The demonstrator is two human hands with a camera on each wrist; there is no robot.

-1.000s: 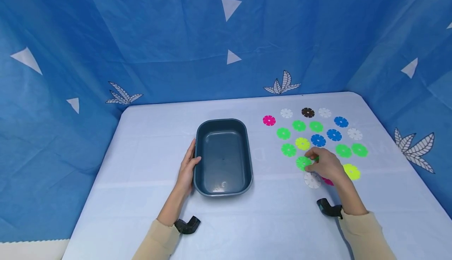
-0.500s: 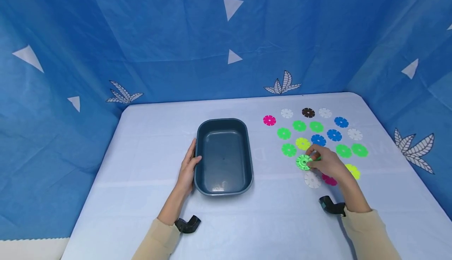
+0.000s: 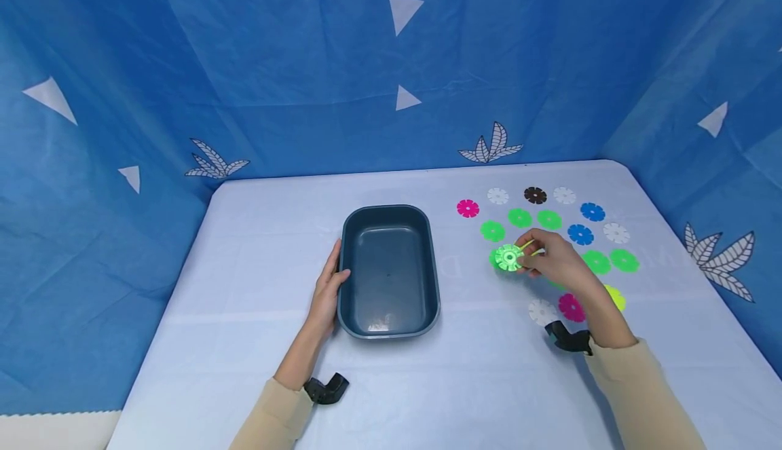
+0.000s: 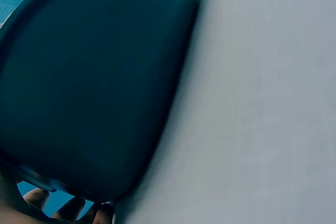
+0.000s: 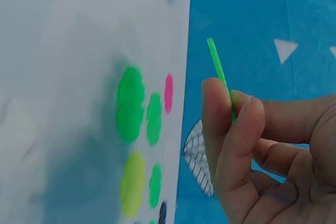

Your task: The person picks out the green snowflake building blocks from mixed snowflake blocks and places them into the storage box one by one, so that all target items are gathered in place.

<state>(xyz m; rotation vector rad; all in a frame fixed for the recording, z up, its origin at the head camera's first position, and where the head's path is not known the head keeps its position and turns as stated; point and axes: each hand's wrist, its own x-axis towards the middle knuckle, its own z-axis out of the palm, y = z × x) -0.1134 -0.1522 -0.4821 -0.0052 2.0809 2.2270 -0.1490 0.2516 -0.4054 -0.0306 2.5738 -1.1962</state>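
Observation:
In the head view, my left hand (image 3: 324, 293) holds the left side of a dark blue-grey plastic basin (image 3: 434, 280), thumb at the rim and fingers along the outer wall. The left wrist view shows the basin's dark wall (image 4: 100, 87) and fingertips (image 4: 68, 209) by its edge. My right hand (image 3: 554, 260) pinches a bright green notched disc (image 3: 509, 258) between thumb and fingers, raised off the table. Edge-on, that green disc (image 5: 216, 59) looks like a thin strip in the right wrist view. Beneath it lies another green disc, mostly covered in the head view.
Several flat notched discs lie on the white-covered table (image 3: 269, 253) at the right, among them a magenta disc (image 3: 468, 208), a brown disc (image 3: 535, 195), a blue disc (image 3: 580, 235) and a white disc (image 3: 542, 311). A blue patterned curtain (image 3: 342, 63) surrounds the table.
My right hand has picked the green disc up from the table and carried it up and to the left, over the neighbouring discs. The left hand and basin stay put.

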